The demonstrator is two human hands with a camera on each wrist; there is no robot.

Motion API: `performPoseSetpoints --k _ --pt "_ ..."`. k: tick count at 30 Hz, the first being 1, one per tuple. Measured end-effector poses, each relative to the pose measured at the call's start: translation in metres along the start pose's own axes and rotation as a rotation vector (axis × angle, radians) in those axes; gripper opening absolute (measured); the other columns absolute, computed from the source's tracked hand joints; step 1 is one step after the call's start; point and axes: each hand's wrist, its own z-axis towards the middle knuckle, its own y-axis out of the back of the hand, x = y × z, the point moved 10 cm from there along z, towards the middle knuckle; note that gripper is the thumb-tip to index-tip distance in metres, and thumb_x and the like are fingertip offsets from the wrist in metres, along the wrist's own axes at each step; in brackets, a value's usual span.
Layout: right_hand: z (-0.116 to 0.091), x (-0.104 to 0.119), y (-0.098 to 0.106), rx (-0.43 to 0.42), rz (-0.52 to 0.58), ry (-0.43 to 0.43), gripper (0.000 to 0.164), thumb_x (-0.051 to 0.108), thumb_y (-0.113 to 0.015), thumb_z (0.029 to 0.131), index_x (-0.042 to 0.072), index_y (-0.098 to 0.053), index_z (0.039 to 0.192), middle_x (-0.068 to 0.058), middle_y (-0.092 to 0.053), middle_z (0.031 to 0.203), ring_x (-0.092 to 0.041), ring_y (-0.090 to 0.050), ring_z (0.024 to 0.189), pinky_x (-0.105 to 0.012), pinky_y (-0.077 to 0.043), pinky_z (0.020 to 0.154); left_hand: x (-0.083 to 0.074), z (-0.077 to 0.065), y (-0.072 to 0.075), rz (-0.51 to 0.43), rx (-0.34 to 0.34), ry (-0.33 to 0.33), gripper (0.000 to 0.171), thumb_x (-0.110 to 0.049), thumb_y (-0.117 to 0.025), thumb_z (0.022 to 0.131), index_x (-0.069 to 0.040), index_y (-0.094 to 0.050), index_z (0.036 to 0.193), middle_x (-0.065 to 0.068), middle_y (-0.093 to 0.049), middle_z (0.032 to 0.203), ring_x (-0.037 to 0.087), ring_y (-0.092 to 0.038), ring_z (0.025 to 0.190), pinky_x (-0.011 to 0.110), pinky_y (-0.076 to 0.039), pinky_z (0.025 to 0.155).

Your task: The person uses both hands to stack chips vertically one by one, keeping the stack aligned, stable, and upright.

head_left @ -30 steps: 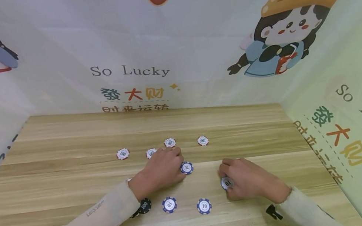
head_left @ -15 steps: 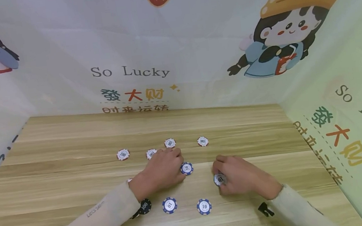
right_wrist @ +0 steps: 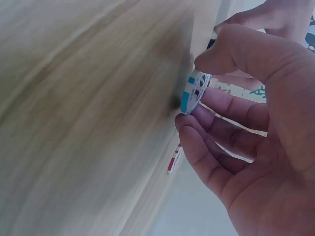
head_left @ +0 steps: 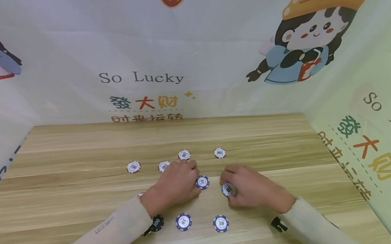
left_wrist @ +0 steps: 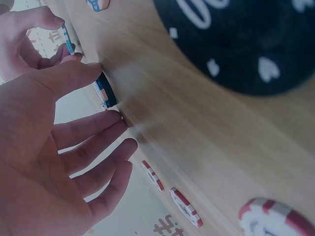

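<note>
Held a light blue chip (head_left: 227,189) just right of the dark blue chip (head_left: 202,182), tilted, pinched between the thumb and fingertips of the right hand (head_left: 255,185). Could not tell for certain whether touching the surface (head_left: 75,151) or just above. Set the left hand (head_left: 173,183) at the left of the dark blue chip, clamped on its edges with thumb and forefinger. Could not tell one layer from several there.

Judged a slip the likeliest trouble: gripped only near the rim, might pop loose if squeezed too hard. Might also bump the dark blue chip askew by coming in low or tilted, or knock fingers together for want of room.

Saw two more blue chips (head_left: 221,223) nearer the person than the dark blue chip, and a black chip (head_left: 157,222) nearer and farther left, partly behind the left sleeve (head_left: 121,231). Counted four white-and-red chips (head_left: 219,153) beyond it, three leftward and one rightward. Noticed a black clip (head_left: 279,224) at the right cuff, nearer and rightward.

Found wood grain all round the dark blue chip, then pale cloth walls (head_left: 64,52) beyond and to both sides, printed with "So Lucky" and cartoon figures (head_left: 305,33).
</note>
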Motion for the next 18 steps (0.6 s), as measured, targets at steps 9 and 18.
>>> performPoseSetpoints --k 9,18 --pt "0.012 0.008 0.003 -0.063 -0.035 0.045 0.033 0.010 -0.079 0.078 0.006 -0.075 0.111 -0.002 -0.069 0.105 -0.015 -0.063 0.089 -0.033 -0.058 0.079 0.000 0.000 0.001 0.005 0.002 0.003 0.040 -0.037 -0.084 0.096 -0.001 -0.080 0.112 0.013 -0.072 0.114 0.032 -0.071 0.102 0.047 -0.062 0.088" --pt "0.021 0.019 0.007 -0.125 -0.048 0.087 0.036 0.010 -0.082 0.084 0.002 -0.075 0.118 -0.007 -0.072 0.115 -0.023 -0.069 0.102 -0.039 -0.061 0.092 -0.001 -0.001 0.004 0.012 -0.019 -0.006 0.038 -0.038 -0.084 0.095 -0.002 -0.080 0.107 0.012 -0.072 0.110 0.030 -0.071 0.097 0.046 -0.062 0.083"
